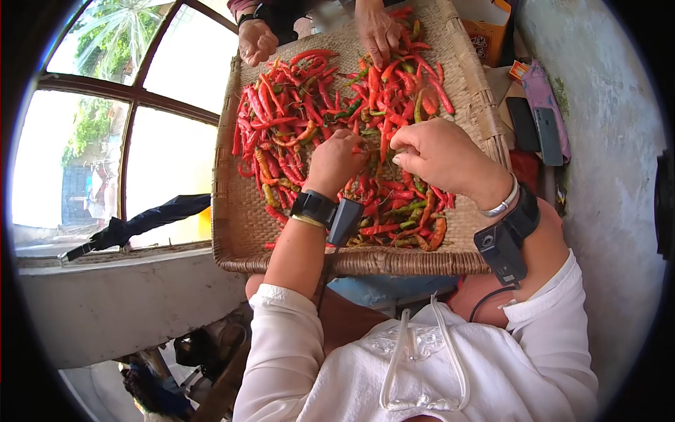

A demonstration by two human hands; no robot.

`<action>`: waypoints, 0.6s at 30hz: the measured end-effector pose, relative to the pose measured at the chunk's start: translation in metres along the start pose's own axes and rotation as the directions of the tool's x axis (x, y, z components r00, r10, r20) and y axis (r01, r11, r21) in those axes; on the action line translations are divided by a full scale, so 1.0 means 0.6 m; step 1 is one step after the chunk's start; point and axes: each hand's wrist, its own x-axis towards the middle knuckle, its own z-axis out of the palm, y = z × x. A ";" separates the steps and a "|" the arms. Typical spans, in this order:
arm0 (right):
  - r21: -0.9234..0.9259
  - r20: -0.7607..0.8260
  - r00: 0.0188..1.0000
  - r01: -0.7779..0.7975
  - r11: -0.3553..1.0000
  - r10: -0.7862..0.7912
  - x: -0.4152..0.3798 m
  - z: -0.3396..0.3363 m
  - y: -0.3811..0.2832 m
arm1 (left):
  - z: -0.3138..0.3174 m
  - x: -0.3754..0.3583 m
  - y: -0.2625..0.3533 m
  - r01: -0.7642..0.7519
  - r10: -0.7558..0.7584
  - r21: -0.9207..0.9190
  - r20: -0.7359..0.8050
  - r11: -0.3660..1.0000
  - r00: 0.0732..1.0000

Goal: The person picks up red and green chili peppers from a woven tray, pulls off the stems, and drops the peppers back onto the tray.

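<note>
A woven basket tray [239, 211] rests on my lap, spread with several red chili peppers [295, 112] and a few green ones. My left hand [336, 160] is closed over the pile, pinching a red chili [360, 150] at its tip. My right hand [439, 153] meets it from the right, fingers pinched on the same chili's other end. Both wrists carry black strapped devices; a silver bangle circles the right wrist.
Another person's two hands [257, 41] [378, 32] work at the tray's far edge. Phones and a pink pouch [545, 105] lie to the right by a rough wall. A window and ledge with a folded black umbrella [140, 224] stand at left.
</note>
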 end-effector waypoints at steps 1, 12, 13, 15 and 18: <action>0.010 -0.007 1.000 -0.009 1.000 0.009 -0.003 0.002 0.007 | 0.004 0.000 -0.003 -0.007 0.007 0.005 0.012 1.000 1.000; -0.336 0.068 0.991 0.129 0.933 -0.113 -0.001 0.007 0.043 | -0.017 0.010 -0.047 -0.025 0.007 0.068 0.250 0.997 0.968; -0.337 0.072 0.991 0.129 0.933 -0.111 0.001 0.009 0.043 | -0.015 0.011 -0.048 -0.034 0.022 0.046 0.247 0.998 0.969; -0.339 0.170 0.983 0.119 0.933 -0.064 0.007 0.014 0.040 | -0.020 0.013 -0.052 -0.051 0.058 -0.039 0.222 0.998 0.973; -0.354 0.196 0.979 0.120 0.928 -0.052 0.009 0.020 0.038 | -0.034 0.017 -0.051 0.082 -0.040 -0.244 0.175 0.966 0.984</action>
